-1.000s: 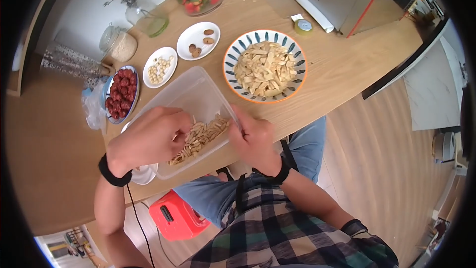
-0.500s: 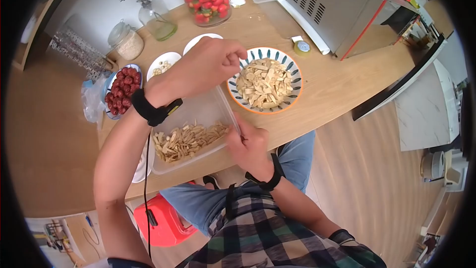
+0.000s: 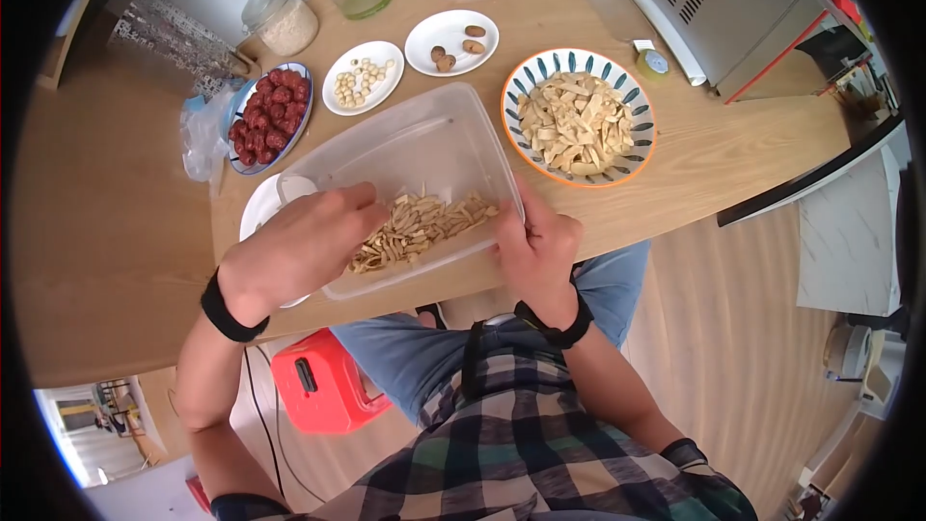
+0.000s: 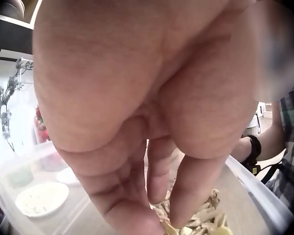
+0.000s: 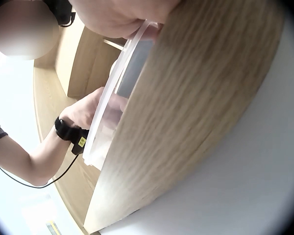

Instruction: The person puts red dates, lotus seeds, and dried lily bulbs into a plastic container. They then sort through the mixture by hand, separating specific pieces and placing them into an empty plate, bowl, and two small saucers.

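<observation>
A translucent plastic container point(image 3: 410, 140) holds many thin dried pieces point(image 3: 424, 227) along its near side. My left hand point(image 3: 304, 246) is over its left part; in the left wrist view this hand point(image 4: 142, 112) points its fingers down among the pieces point(image 4: 203, 220), thumb and fingertips slightly apart around them. My right hand point(image 3: 540, 246) grips the container's right rim, thumb on the inner side. In the right wrist view, that hand point(image 5: 125, 14) is at the rim point(image 5: 112, 81). Right of the container, a patterned bowl point(image 3: 511, 121) is heaped with pale slices point(image 3: 576, 123).
Behind the container stand a plate of red dates point(image 3: 272, 116), a dish of pale beads point(image 3: 362, 79) and a dish with brown nuts point(image 3: 451, 41). Jars point(image 3: 280, 19) and a microwave point(image 3: 714, 5) are farther back. A white dish point(image 3: 256, 207) is partly under the container's left side.
My left hand moved from the container to the bowl's left edge, then back down into the container. My right hand keeps its grip on the rim. The head view has shifted.
</observation>
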Motion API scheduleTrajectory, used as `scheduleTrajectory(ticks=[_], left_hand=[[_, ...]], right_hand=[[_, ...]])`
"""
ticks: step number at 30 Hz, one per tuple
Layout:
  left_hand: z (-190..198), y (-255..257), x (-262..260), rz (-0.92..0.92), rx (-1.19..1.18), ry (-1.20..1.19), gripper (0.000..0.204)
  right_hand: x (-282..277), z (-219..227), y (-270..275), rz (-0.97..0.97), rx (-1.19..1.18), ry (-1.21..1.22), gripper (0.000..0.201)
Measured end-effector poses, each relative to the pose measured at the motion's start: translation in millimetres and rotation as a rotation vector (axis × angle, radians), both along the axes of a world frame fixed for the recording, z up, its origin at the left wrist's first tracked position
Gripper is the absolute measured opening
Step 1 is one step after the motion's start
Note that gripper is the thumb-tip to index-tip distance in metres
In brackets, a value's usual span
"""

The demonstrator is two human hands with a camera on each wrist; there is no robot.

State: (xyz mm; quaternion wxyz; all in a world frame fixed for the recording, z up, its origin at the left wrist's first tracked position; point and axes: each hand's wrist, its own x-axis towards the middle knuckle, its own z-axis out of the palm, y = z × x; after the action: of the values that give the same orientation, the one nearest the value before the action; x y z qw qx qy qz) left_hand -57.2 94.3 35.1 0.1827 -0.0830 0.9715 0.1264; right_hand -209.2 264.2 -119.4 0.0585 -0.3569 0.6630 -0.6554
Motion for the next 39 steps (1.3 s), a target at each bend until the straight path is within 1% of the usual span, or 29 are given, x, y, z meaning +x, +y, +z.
scheduleTrajectory(ticks=[2,3,5,9,12,15,17,18,20,21,23,24,26,27,28,29,30,32,33,34,36,37,38,39], left_hand=[[-3.0,1.9,3.9,0.015,-0.102,0.099,0.018],[-4.9,0.6,3.7,0.018,-0.096,0.1,0.018],[-8.4,-4.0,2.6,0.001,-0.232,0.098,0.018],[-19.9,-0.6,3.6,-0.039,-0.23,0.094,0.017],[-24.9,-1.5,6.1,-0.053,-0.224,0.147,0.016],[-28.9,-12.7,13.6,-0.024,-0.184,0.09,0.021],[-27.0,-14.9,15.4,0.0,-0.135,0.089,0.015],[-24.1,-14.2,15.4,-0.001,-0.135,0.086,0.015],[-15.5,-12.8,14.0,0.077,-0.035,0.087,0.013],[-14.3,-12.6,13.8,0.075,-0.035,0.086,0.013],[-11.9,-11.7,14.7,0.075,0.001,0.169,0.01],[-8.6,-11.0,14.7,0.07,-0.002,0.168,0.01],[2.0,-10.0,9.5,0.025,0.064,0.224,0.008],[7.7,-8.5,6.4,0.001,0.061,0.232,0.008],[13.0,-5.9,3.9,0.078,0.122,0.302,0.006],[17.2,-4.4,-1.9,0.157,0.188,0.372,0.006],[21.3,-3.5,-10.7,0.135,0.19,0.385,0.006],[28.0,0.2,-26.3,0.297,0.361,0.443,0.007],[28.9,1.4,-38.6,0.347,0.42,0.442,0.003],[29.7,3.7,-54.2,0.33,0.42,0.454,0.003],[29.9,9.3,-86.8,0.388,0.522,0.394,0.007],[21.5,7.7,-101.1,0.281,0.551,0.439,0.011],[18.5,8.9,-116.9,0.271,0.552,0.463,0.011],[17.1,11.5,-131.6,0.204,0.489,0.469,0.013]], right_hand=[[-0.2,-0.4,0.2,0.002,0.003,-0.009,0.032],[0.2,-0.5,0.7,0.005,0.009,-0.008,0.032],[0.8,-0.2,0.1,0.001,0.007,-0.033,0.031],[0.0,-7.5,-1.0,-0.007,0.009,-0.007,0.031],[0.0,-8.1,-0.3,-0.006,-0.014,-0.018,0.031],[0.3,-7.7,-0.6,-0.001,-0.01,-0.017,0.03],[0.7,-6.7,-0.7,-0.009,-0.004,-0.028,0.03],[0.6,-6.8,-0.5,-0.01,-0.004,-0.031,0.03],[-0.7,-6.3,0.1,0.007,0.006,-0.037,0.03],[-0.9,-5.5,0.2,0.005,0.006,-0.038,0.03],[-0.3,-4.1,-0.6,0.006,-0.021,-0.027,0.031],[0.6,-4.0,-0.2,0.003,-0.024,-0.028,0.031],[0.3,-2.8,2.5,0.03,0.035,-0.074,0.033],[-0.8,-1.7,2.5,0.007,0.029,-0.065,0.033],[-0.9,-0.2,1.9,-0.004,0.013,0.007,0.034],[-1.8,1.8,2.0,-0.014,0.001,0.083,0.034],[-2.5,4.1,2.8,-0.035,-0.001,0.098,0.034],[-2.3,8.7,4.2,0.009,0.017,0.036,0.035],[-2.7,9.4,5.3,0.019,0.029,0.037,0.035],[-2.6,9.1,5.5,0.006,0.024,0.052,0.035],[-1.9,6.5,5.3,0.019,0.027,0.034,0.035],[-1.5,4.3,3.8,0.014,0.023,0.058,0.035],[-0.8,1.5,2.4,0.002,0.004,0.061,0.036],[-1.4,1.0,2.7,-0.005,-0.013,0.059,0.036]])
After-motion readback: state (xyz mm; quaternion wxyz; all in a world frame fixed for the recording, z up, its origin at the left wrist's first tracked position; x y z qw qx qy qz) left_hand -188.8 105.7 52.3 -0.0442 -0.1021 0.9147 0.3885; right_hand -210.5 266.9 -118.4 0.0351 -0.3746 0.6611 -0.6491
